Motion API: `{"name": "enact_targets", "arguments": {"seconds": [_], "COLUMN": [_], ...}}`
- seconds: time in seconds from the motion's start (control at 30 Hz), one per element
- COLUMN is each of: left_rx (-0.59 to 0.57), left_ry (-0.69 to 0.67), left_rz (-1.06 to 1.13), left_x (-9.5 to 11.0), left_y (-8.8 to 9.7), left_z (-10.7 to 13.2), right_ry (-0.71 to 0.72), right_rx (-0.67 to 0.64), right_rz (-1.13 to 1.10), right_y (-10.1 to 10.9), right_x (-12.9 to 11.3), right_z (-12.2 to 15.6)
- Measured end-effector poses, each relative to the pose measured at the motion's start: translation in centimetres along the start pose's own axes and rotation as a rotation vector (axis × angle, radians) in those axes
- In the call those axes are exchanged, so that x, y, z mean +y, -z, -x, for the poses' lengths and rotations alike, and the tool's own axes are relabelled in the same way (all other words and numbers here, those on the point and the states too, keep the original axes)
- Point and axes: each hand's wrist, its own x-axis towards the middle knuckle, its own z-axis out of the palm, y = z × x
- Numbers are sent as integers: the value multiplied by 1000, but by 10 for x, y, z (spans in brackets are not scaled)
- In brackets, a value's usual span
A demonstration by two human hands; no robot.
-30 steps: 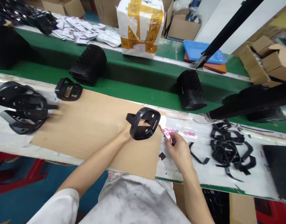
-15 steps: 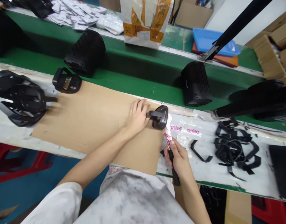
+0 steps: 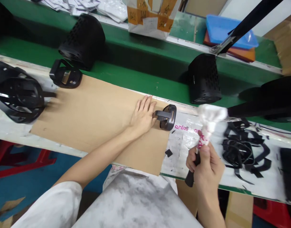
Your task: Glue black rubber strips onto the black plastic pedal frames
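My right hand (image 3: 205,163) is wrapped round the black handle of a hammer (image 3: 208,122). White plastic with pink print covers its head and upper shaft, and motion smears the head. The hammer is raised over the right part of the bench, apart from the black plastic part. My left hand (image 3: 143,117) lies flat on a brown cardboard sheet (image 3: 100,110), fingers stretched out. Beside its fingers, at the sheet's right edge, stands a black plastic part with a handle-like loop (image 3: 168,117); whether the hand touches the loop I cannot tell.
Another black looped part (image 3: 68,77) lies at the sheet's upper left, near a blurred stack of black parts (image 3: 19,95). Black strips (image 3: 245,152) are heaped at right. Black perforated housings (image 3: 203,79) stand on the green surface behind. A dark bar (image 3: 249,27) slants across the upper right.
The hammer and my right hand have swung right, away from the black looped part. My left hand stays flat on the cardboard. The view has shifted slightly.
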Motion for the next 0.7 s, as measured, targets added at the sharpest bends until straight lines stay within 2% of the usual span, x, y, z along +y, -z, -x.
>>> {"name": "enact_targets", "arguments": {"seconds": [0.07, 0.1, 0.17, 0.23, 0.3, 0.4, 0.43, 0.47, 0.5, 0.6, 0.63, 0.7], "left_rx": [-10, -11, -10, -11, -9, -3, -4, -6, -6, 8, 16, 25], "left_ry": [10, 11, 6, -2, -1, 1, 2, 3, 2, -3, -5, -4], "left_rz": [-3, -5, -9, -15, -16, -8, -5, -2, 2, 10, 15, 26], "left_x": [0, 0, -1, -2, -3, -3, -3, -3, -3, -2, -2, -2], "left_y": [0, -1, -2, -4, -5, -6, -6, -6, -5, -4, -4, -4], "left_z": [0, 0, 0, 0, 1, 1, 1, 1, 1, 2, 2, 1], "right_ry": [-6, -65, -254, -362, -314, -85, -36, -33, -79, -295, -313, -225], "right_rx": [5, -71, -302, -389, -308, -50, -6, -18, -84, -353, -358, -230], "right_rz": [-16, 2, 54, 71, 46, -25, -27, -12, 12, 69, 58, 14], "right_y": [-6, -9, -11, -9, -7, -13, -16, -20, -22, -21, -19, -16], "right_x": [5, 9, 18, 19, 14, 10, 11, 14, 17, 22, 21, 16], "right_z": [4, 4, 1, -2, -2, 4, 6, 7, 8, 5, 5, 6]}}
